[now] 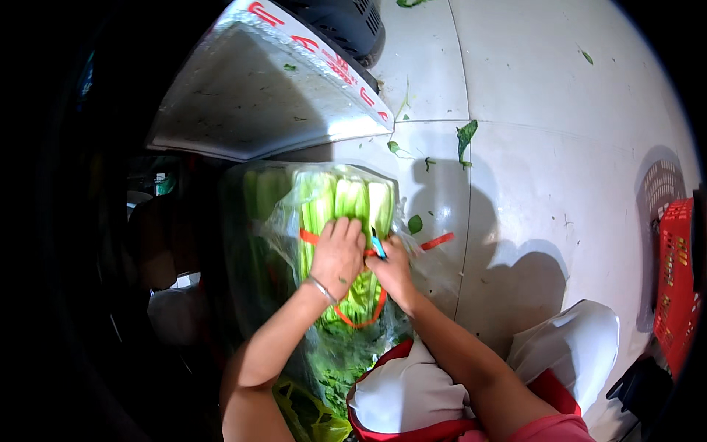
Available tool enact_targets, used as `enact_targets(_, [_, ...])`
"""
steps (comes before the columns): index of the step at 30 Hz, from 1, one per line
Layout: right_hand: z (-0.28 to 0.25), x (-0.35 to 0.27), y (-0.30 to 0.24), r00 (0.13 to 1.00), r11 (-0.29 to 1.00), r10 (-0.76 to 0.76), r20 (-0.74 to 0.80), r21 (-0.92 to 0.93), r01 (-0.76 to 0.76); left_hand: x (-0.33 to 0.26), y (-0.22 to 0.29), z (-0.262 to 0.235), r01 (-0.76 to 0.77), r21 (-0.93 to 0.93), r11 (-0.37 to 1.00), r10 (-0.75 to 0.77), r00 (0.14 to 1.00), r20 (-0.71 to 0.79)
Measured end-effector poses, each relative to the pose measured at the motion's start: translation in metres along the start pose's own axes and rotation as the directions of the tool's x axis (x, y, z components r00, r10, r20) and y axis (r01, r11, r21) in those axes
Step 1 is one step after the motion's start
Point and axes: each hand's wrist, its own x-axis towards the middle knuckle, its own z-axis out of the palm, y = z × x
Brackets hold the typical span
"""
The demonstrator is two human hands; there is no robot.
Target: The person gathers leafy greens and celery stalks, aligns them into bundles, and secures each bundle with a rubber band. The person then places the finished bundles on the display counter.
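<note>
Nearest the camera, the person's knees are showing in white trousers [412,398] with a red apron edge [383,431] lying across them, and both bare forearms are reaching up from the lower edge. The left hand [337,254], wearing a thin bracelet [322,289] at the wrist, is pressing down with curled fingers on a bundle of celery [346,210] wrapped in a clear bag [258,221]. The right hand [392,269] is lying just beside it, closed around a small blue tool [377,244] whose tip is sticking up between the two hands. An orange band [361,320] is looping around the stalks, one end trailing out to the right over the floor [560,147]. The bundle is lying lengthwise in front of the knees, pale stalk ends pointing away and leafy tops towards the person. Loose green leaf scraps [465,136] are lying on the white floor tiles beyond. Farther off, a white foam box lid [258,96] is leaning at the upper left, and a red crate [674,280] is standing at the right edge.
</note>
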Motion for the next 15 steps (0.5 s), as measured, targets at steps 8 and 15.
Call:
enact_targets(8, [-0.044,-0.022,0.013,0.998,1.0,-0.024,0.054,0.014,0.023,0.075,-0.046,-0.034,-0.042,-0.481,0.876,-0.079,0.971,-0.228])
enact_targets(15, [-0.04,-0.005,0.024,0.972,0.976,-0.193,-0.131,0.072,0.204,0.129,-0.071,-0.002,0.085,-0.356,0.93,0.076,0.907,0.414])
